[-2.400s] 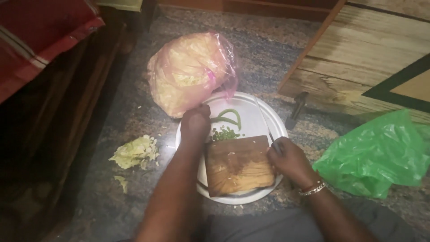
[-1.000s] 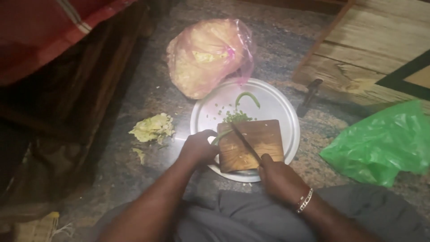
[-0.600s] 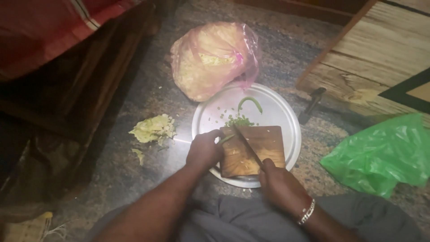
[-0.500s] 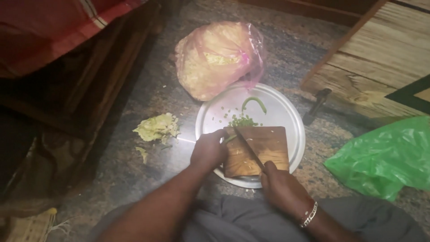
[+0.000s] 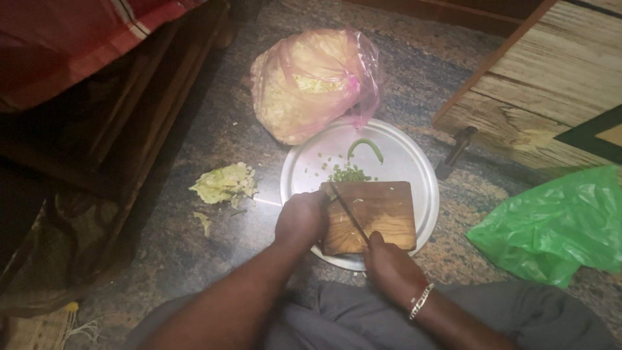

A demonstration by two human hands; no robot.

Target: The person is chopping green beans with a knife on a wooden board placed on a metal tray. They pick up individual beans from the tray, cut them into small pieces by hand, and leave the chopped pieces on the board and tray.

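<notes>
A wooden cutting board (image 5: 379, 214) lies on a round steel plate (image 5: 304, 175) on the stone floor. My right hand (image 5: 389, 262) grips a knife (image 5: 346, 209) whose blade slants across the board toward its far left corner. My left hand (image 5: 301, 217) rests curled at the board's left edge, by the blade tip; whether it pins anything I cannot tell. A small heap of chopped green bits (image 5: 350, 174) sits on the plate just beyond the board, with a whole curved green chilli (image 5: 367, 146) further back.
A pink plastic bag of shredded cabbage (image 5: 311, 84) lies behind the plate. Cabbage scraps (image 5: 223, 185) sit on the floor to the left. A green plastic bag (image 5: 557, 223) is at the right, beside a wooden panel (image 5: 551, 78). Dark wooden furniture (image 5: 110, 123) stands left.
My left hand came back from the far side of the plate to the board's left edge. My right hand took up the knife and laid its blade across the board.
</notes>
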